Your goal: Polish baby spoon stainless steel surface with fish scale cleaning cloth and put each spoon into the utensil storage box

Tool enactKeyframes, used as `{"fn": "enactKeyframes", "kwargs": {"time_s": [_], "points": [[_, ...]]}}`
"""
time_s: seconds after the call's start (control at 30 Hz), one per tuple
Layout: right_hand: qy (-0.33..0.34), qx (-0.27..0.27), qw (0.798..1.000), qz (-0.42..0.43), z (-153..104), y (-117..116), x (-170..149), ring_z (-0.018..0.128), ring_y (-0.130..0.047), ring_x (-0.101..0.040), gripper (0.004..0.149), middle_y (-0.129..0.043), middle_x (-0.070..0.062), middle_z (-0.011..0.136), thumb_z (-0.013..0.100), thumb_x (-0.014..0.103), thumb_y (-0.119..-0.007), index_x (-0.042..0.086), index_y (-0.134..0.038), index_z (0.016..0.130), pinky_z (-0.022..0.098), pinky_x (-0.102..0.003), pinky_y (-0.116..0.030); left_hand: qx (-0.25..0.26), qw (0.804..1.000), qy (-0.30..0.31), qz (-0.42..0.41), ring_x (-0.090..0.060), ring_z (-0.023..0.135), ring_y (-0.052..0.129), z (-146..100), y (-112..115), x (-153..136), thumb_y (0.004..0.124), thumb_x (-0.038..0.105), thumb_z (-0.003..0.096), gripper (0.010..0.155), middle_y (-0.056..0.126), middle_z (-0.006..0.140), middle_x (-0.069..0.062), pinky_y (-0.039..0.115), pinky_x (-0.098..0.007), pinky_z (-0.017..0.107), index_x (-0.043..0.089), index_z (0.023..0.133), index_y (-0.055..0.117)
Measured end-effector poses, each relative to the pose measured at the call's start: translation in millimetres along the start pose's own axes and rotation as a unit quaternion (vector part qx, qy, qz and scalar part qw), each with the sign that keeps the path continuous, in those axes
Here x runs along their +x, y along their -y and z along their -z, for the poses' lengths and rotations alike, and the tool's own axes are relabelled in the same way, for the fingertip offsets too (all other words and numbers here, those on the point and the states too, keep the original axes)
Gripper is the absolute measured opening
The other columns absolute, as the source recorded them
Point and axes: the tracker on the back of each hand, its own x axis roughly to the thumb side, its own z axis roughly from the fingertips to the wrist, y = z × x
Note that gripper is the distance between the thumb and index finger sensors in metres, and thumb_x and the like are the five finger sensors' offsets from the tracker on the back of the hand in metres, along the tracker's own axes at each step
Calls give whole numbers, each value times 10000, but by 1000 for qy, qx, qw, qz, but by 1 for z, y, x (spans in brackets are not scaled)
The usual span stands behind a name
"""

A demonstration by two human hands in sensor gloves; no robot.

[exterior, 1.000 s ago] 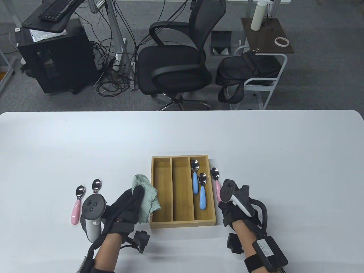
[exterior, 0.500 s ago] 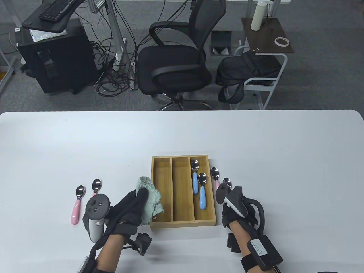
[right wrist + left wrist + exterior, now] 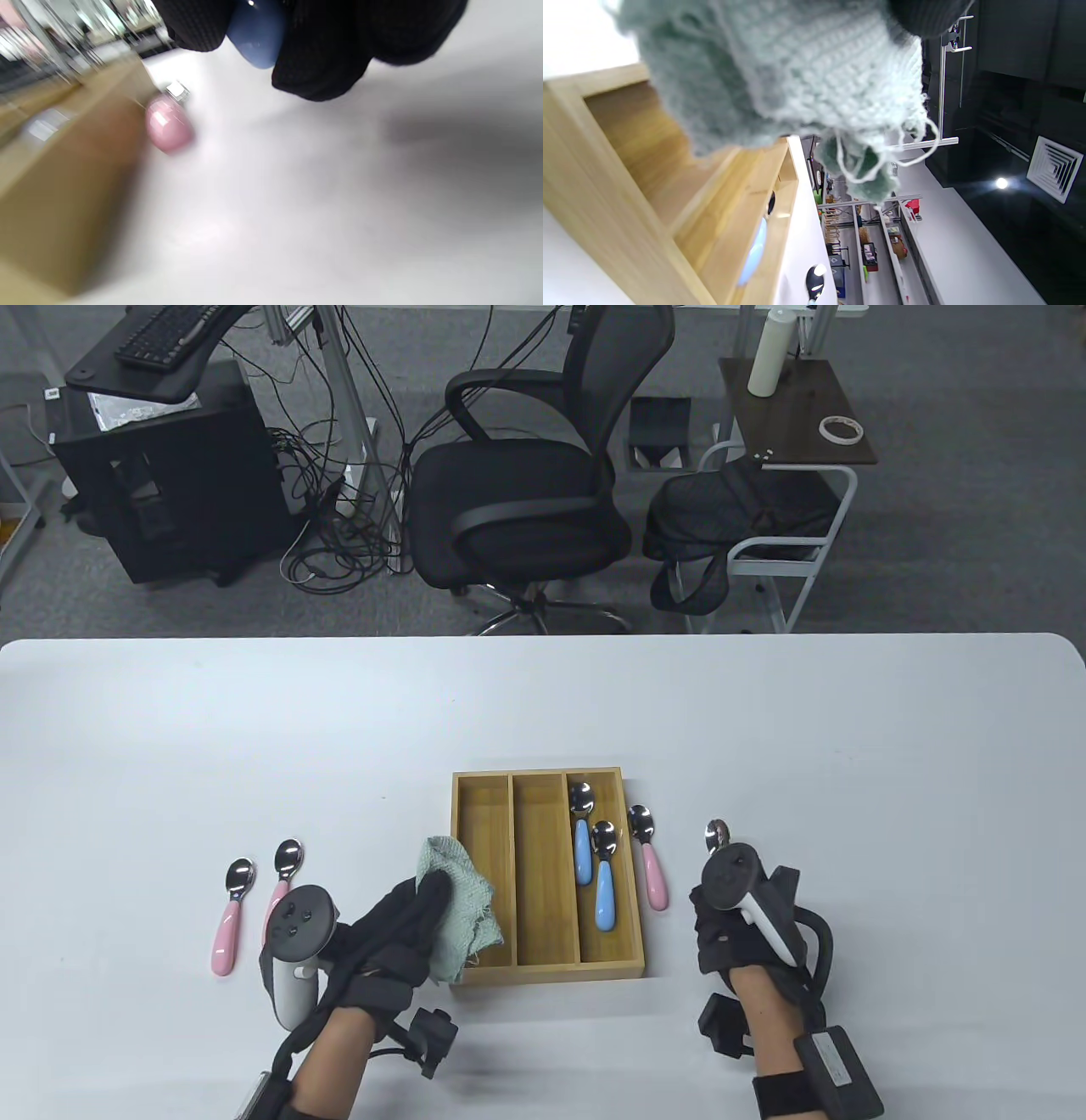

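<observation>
My left hand [image 3: 399,929] holds the pale green cleaning cloth [image 3: 458,899] over the left edge of the wooden storage box [image 3: 543,971]; the cloth [image 3: 780,67] fills the top of the left wrist view. My right hand [image 3: 721,929], right of the box, grips a blue-handled spoon [image 3: 256,34] whose steel bowl [image 3: 717,833] sticks out beyond the tracker. Two blue-handled spoons [image 3: 594,857] lie in the box's right compartment. A pink-handled spoon [image 3: 649,857] lies just outside the box's right wall. Two more pink-handled spoons [image 3: 229,912] lie at the left.
The box's left and middle compartments [image 3: 509,865] hold nothing. Beyond the table's far edge [image 3: 543,638] stand an office chair [image 3: 526,492] and a side table with a bag.
My right hand has lifted a blue-handled spoon from beside the pink one and moved right, away from the box. My left hand has carried the cloth rightward to the box's left edge.
</observation>
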Motion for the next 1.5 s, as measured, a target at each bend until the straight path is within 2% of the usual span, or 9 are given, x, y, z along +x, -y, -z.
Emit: {"fn": "enactKeyframes", "kwargs": {"time_s": [0.1, 0.17, 0.27, 0.4, 0.6, 1.0, 1.2, 1.33, 1.5], "points": [[108, 26, 984, 138, -22, 13, 6, 681, -930, -284, 464, -708, -176, 927, 658, 407, -605, 81, -571, 986, 517, -432, -839, -27, 999, 10, -15, -259, 659, 1029, 3, 3, -1, 560, 529, 632, 547, 943, 795, -17, 856, -480, 533, 132, 953, 757], [165, 50, 966, 193, -35, 14, 16, 654, -951, -260, 453, -728, -176, 923, 656, 399, -616, 96, -575, 991, 500, -406, -854, -51, 998, 17, -21, -284, 698, 1010, 5, 7, -2, 548, 538, 630, 562, 929, 831, -31, 839, -496, 555, 139, 973, 744], [251, 50, 947, 192, -51, 14, 40, 610, -956, -221, 451, -753, -149, 901, 650, 406, -624, 111, -586, 990, 474, -373, -859, -75, 997, 21, -19, -316, 732, 990, 5, 12, -3, 540, 544, 626, 583, 912, 867, -57, 819, -519, 573, 133, 993, 733], [308, 40, 941, 134, -69, 7, 61, 627, -943, -215, 451, -745, -118, 913, 647, 422, -620, 138, -578, 996, 487, -373, -851, -98, 994, 41, 15, -331, 744, 983, 3, 18, 1, 547, 545, 623, 587, 905, 885, -68, 812, -529, 578, 136, 1002, 730], [337, 60, 931, 126, -74, -1, 69, 648, -933, -224, 445, -738, -109, 926, 645, 425, -620, 160, -578, 999, 502, -381, -843, -142, 987, 53, 55, -339, 752, 978, 4, 31, 2, 550, 548, 621, 592, 902, 893, -75, 808, -536, 583, 137, 1009, 726], [374, 155, 905, 129, -80, -20, 81, 630, -936, -218, 440, -749, -112, 915, 649, 423, -610, 155, -589, 997, 496, -373, -844, -130, 985, 55, 97, -319, 742, 989, 1, 38, 4, 588, 533, 622, 600, 894, 906, -79, 821, -519, 575, 116, 1040, 695], [390, 171, 896, 126, -87, -30, 91, 610, -939, -210, 444, -755, -109, 902, 648, 424, -610, 151, -583, 997, 477, -363, -851, -53, 984, 73, 155, -155, 547, 1059, -5, 39, 10, 732, 610, 528, 574, 970, 679, 64, 901, -408, 469, 158, 873, 812], [393, 164, 897, 119, -90, -34, 94, 578, -952, -201, 464, -780, -87, 881, 648, 416, -604, 142, -577, 1021, 454, -351, -859, -23, 981, 71, 181, -136, 492, 1070, -7, 38, 11, 685, 639, 530, 575, 985, 605, 92, 913, -397, 438, 164, 808, 853], [385, 160, 899, 132, -90, -35, 94, 552, -945, -190, 472, -781, -93, 866, 654, 413, -582, 122, -574, 1025, 437, -341, -856, -28, 982, 70, 171, -173, 503, 1079, -8, 38, 11, 566, 548, 616, 582, 1000, 625, 38, 910, -418, 443, 89, 828, 852]]}}
